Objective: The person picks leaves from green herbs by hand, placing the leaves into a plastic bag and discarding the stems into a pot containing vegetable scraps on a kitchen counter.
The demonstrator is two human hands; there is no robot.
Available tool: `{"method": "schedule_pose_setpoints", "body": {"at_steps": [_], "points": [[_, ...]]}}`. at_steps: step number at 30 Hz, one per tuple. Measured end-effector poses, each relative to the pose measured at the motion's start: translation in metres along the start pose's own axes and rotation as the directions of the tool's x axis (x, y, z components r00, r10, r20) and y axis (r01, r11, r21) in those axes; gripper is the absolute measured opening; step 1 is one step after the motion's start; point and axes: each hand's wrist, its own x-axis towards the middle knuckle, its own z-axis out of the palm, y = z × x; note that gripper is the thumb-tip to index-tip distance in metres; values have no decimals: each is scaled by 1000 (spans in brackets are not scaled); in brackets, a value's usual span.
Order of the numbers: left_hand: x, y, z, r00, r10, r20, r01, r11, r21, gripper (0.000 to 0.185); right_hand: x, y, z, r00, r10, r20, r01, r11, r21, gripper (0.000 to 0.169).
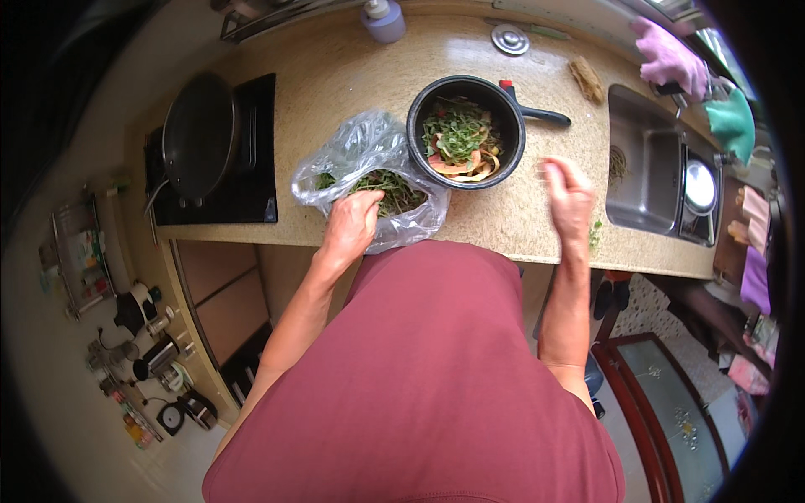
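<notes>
A crumpled clear plastic bag point(371, 148) lies at the counter's front edge, its mouth showing leafy green stems point(402, 196). My left hand point(353, 226) is at that mouth, fingers curled against the greens; its fingertips are hidden. Touching the bag's right side is a black pot point(519, 141) with a long handle. Inside it are loose green leaves point(462, 137) and orange-pink peel strips point(465, 168). My right hand point(571, 198) hovers right of the pot, above the counter, blurred, with fingers bent. Whether it pinches anything small cannot be made out.
A stainless sink point(644, 151) with plant scraps is at the right. Behind the pot lie a metal lid point(510, 39) and a brown lump point(587, 80). A large dark pan point(200, 135) stands on the black cooktop point(256, 157) at left. A pump bottle point(383, 24) is at the back.
</notes>
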Motion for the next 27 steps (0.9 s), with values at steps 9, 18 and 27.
{"method": "schedule_pose_setpoints", "body": {"at_steps": [9,18,27], "points": [[67,-35,46,989,-148,9,149,987,-62,17,-48,-17,180,626,-148,766,501,828,-250,20],[68,-47,89,898,-434,69,421,802,-425,27,-45,-20,160,790,-70,609,404,807,-431,20],[51,-36,56,865,-501,-26,344,631,-696,19,-44,12,191,795,-64,604,465,704,-537,13]]}}
